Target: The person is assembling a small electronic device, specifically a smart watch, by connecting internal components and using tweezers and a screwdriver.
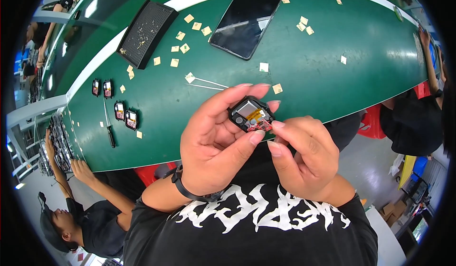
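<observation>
Held up over the table's near edge, a black watch case (244,112) is gripped by my left hand (213,138), fingers around its far side and thumb along its near rim. The case is open, showing a silver battery (248,109), an amber flex strip and a small red circuit board (260,125) by the lower edge. My right hand (308,154) has its fingers curled in, with the index fingertip against the red board. Its thumb tip is just below; the exact contact is partly hidden. Metal tweezers (209,83) lie beyond my left hand, tips by a small pale square.
Several open watch cases (119,110) and a black-handled screwdriver (111,135) lie at left. A ridged black tray (146,33) and a dark-screened tablet (247,19) lie at the far side. Small square pads (175,63) are scattered about. A co-worker (90,214) sits at left.
</observation>
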